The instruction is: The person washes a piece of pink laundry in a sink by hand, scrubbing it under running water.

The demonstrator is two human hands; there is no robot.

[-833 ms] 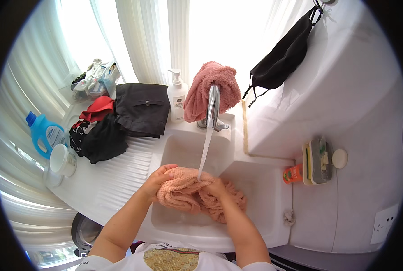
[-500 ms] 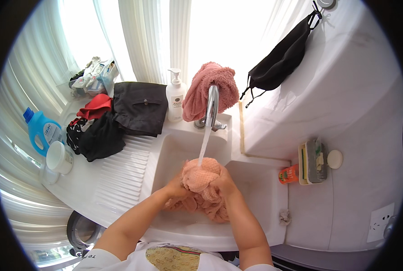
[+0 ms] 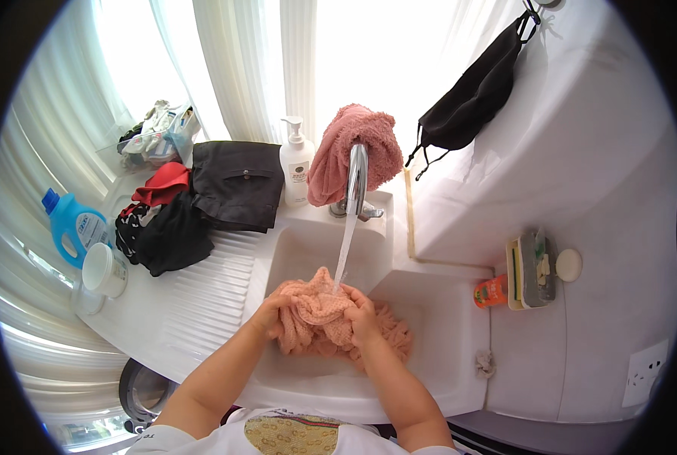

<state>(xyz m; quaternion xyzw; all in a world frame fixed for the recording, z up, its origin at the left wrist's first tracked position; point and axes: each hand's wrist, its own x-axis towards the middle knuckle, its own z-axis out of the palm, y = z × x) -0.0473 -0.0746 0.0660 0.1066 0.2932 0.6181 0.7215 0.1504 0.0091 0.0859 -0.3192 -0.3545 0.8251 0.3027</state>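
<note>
A wet peach towel (image 3: 319, 312) with a waffle-like texture is bunched up in the white sink (image 3: 441, 353). My left hand (image 3: 273, 309) grips its left side, fingers curled into the folds. On the other side my right hand (image 3: 363, 315) pinches the fabric, thumb on top. Water (image 3: 345, 250) runs from the chrome faucet (image 3: 359, 174) onto the cloth between my hands. Part of the towel spreads to the right, beyond my right hand, low in the basin. Folds hide some of my fingertips.
A darker pink cloth (image 3: 354, 152) drapes over the faucet's top. Left stand a pump bottle (image 3: 297, 171), dark folded garment (image 3: 236, 186), black clothes (image 3: 175, 235), white tub (image 3: 104, 271) and blue detergent bottle (image 3: 81, 227). Right are an orange container (image 3: 492, 291) and sponge holder (image 3: 532, 273).
My hands have moved apart and the bunched towel is opened wider between them. Some of its fabric now extends to the right of my right hand. The water keeps running.
</note>
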